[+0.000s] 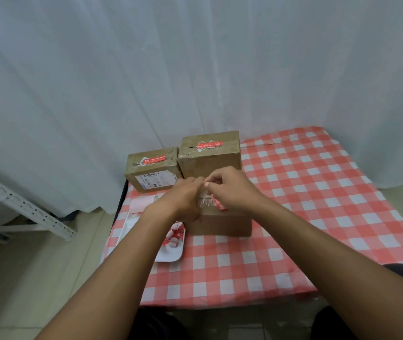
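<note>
Head view | box (222,224) on checked table (318,192), before 2 other boxes (209,155) | left hand (183,195), right hand (231,190) both pinch clear tape (204,201) atop it | tape likely flimsy, sticky, tearable: grip loose edge.

The left hand (183,195) and right hand (230,188) hid the top of the near brown cardboard box (220,225); the clear crinkled tape (204,200) between them was blurred. The left forearm covered part of the white tray (171,253) at the left edge of the red-checked table (318,204).
</note>
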